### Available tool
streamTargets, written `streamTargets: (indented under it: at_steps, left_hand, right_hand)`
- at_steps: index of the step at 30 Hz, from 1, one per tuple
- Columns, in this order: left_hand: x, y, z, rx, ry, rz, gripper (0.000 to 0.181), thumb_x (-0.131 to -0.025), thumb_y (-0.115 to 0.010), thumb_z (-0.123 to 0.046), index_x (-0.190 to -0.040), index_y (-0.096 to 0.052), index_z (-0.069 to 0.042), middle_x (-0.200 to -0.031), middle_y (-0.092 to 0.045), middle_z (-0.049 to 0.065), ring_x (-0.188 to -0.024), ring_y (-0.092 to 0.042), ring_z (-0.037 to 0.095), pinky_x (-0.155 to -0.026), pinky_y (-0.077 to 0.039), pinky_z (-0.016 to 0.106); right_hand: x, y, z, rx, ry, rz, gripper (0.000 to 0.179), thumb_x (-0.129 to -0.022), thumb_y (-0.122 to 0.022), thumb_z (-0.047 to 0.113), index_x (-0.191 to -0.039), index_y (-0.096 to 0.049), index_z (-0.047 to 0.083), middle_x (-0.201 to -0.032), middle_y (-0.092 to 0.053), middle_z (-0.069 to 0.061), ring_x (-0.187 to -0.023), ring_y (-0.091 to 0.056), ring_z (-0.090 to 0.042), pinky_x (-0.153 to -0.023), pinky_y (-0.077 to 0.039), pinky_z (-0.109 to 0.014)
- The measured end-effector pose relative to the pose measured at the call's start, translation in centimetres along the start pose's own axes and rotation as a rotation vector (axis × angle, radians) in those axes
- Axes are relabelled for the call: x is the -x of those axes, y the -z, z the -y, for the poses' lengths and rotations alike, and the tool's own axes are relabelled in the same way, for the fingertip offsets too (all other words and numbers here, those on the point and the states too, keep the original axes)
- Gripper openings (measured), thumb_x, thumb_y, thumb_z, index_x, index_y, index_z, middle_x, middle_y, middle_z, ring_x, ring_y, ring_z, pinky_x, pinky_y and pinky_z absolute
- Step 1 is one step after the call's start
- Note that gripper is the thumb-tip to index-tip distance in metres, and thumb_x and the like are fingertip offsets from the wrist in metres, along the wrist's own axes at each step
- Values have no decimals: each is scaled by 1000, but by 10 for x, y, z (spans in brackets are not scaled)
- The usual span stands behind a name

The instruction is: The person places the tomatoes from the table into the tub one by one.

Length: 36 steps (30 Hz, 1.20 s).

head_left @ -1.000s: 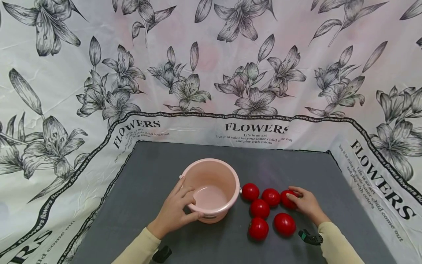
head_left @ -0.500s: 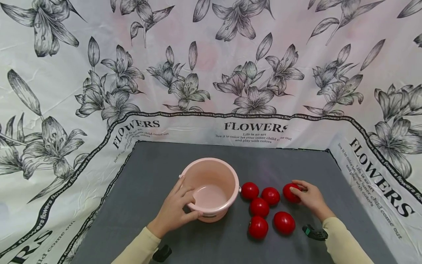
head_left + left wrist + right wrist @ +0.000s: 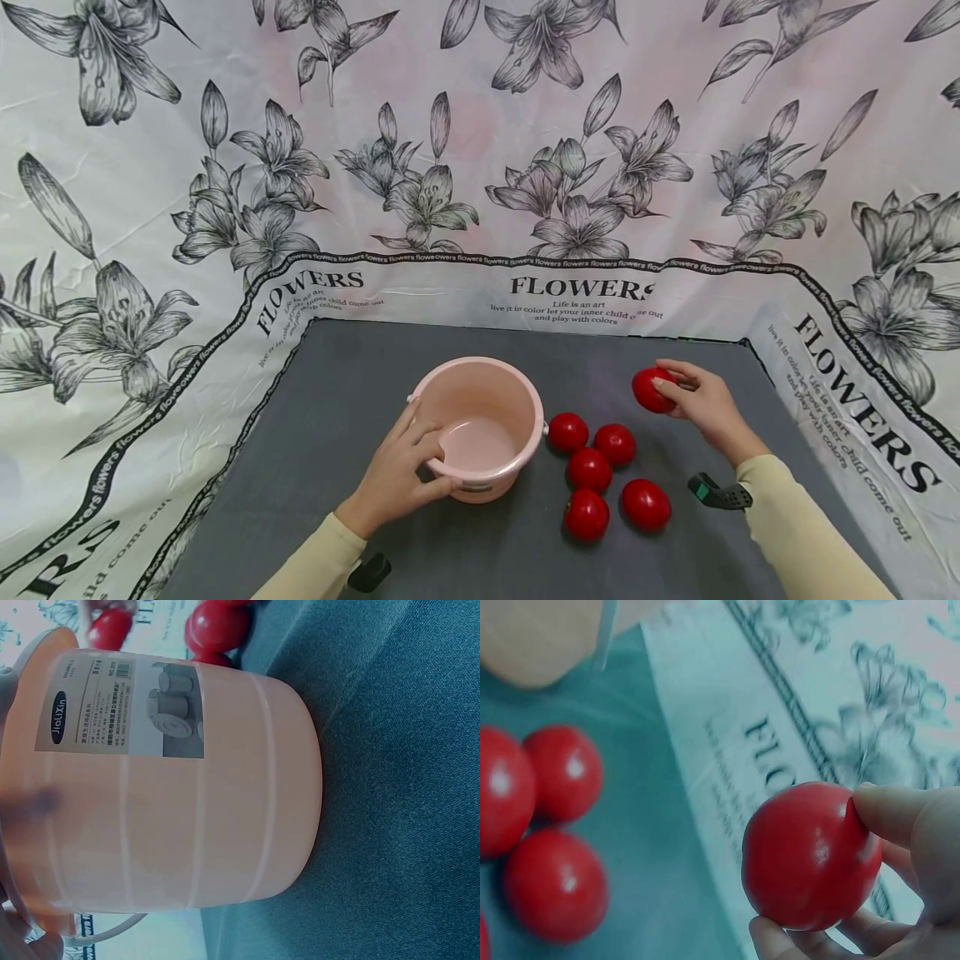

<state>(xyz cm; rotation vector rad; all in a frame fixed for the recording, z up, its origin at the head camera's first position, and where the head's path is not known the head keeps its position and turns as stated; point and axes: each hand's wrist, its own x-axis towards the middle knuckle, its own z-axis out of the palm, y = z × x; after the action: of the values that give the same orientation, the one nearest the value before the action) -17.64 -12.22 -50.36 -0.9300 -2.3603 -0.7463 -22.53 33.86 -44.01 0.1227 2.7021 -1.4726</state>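
Observation:
A pink plastic bucket (image 3: 480,433) stands upright on the dark grey tabletop. My left hand (image 3: 401,471) grips its near left rim, thumb outside and fingers over the edge. In the left wrist view the bucket's side (image 3: 172,825) fills most of the picture, with a paper label (image 3: 120,705) on it. My right hand (image 3: 701,404) pinches a red tomato (image 3: 651,390) between thumb and fingers, raised above the table. Seen from the right wrist, that tomato (image 3: 810,859) is held at the fingertips. Several more tomatoes (image 3: 590,469) lie grouped right of the bucket.
A white cloth with printed lilies (image 3: 581,225) rises behind and beside the grey table (image 3: 360,358). A dark band (image 3: 720,492) sits at the right wrist and another (image 3: 369,573) at the left. The bucket's thin handle (image 3: 112,930) hangs beside it.
My right hand has drawn one tomato away from the others and lifted it up off the table. The left hand and the bucket have stayed in place.

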Motion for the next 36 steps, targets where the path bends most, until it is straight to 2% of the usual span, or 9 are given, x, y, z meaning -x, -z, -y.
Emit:
streamTargets:
  at_steps: [5, 9, 12, 17, 25, 29, 36]
  left_hand:
    - [0, 0, 0, -5, -1, -4, 48, -85, -68, -68, -79, -61, -21, -115, -69, 4, -140, -46, 51, -113, -41, 66]
    - [1, 0, 0, -8, -1, -6, 50, -87, -65, -70, -80, -61, -20, -114, -69, 4, -140, -47, 50, -116, -39, 63]
    - [1, -1, 0, -12, -5, -15, 52, -88, -62, -71, -80, -61, -20, -113, -69, 5, -139, -48, 50, -116, -40, 63]
    - [0, -2, 1, -6, -8, -25, 58, -90, -53, -76, -80, -61, -20, -112, -69, 5, -139, -49, 49, -118, -38, 63]
    - [1, -2, 0, 5, 11, -1, 62, -90, -46, -79, -81, -62, -20, -113, -69, 5, -139, -49, 47, -116, -38, 66]
    - [0, -1, 0, 16, 30, 22, 60, -90, -47, -78, -82, -63, -21, -115, -69, 6, -141, -48, 45, -117, -36, 66]
    - [-2, -1, 1, 17, 15, 10, 54, -90, -53, -74, -81, -65, -22, -116, -70, 5, -138, -50, 40, -116, -37, 67]
  right_hand:
    - [-4, -5, 35, -43, 63, 34, 61, -103, -60, 35, -153, -43, 4, -145, -50, -31, -101, -61, -6, -80, -64, -28]
    - [-6, -16, 61, -81, 108, 81, 58, -102, -62, 31, -151, -45, 4, -145, -51, -30, -99, -62, -2, -80, -64, -28]
    - [-8, -28, 79, -96, 146, 117, 55, -102, -63, 27, -149, -48, 4, -144, -53, -30, -101, -64, -5, -78, -63, -25]
    - [-13, -54, 102, -112, 196, 166, 49, -101, -64, 20, -146, -53, 4, -140, -58, -28, -107, -65, -19, -76, -63, -25]
    - [-15, -101, 124, -115, 227, 252, 46, -99, -64, 17, -143, -56, 5, -141, -59, -24, -118, -66, -36, -85, -65, -46]
    - [-11, -124, 133, -117, 230, 290, 45, -98, -66, 18, -141, -59, 8, -139, -62, -20, -119, -65, -36, -86, -64, -46]
    - [-10, -156, 138, -93, 232, 381, 46, -95, -70, 18, -139, -61, 8, -136, -64, -19, -115, -66, -34, -84, -65, -41]
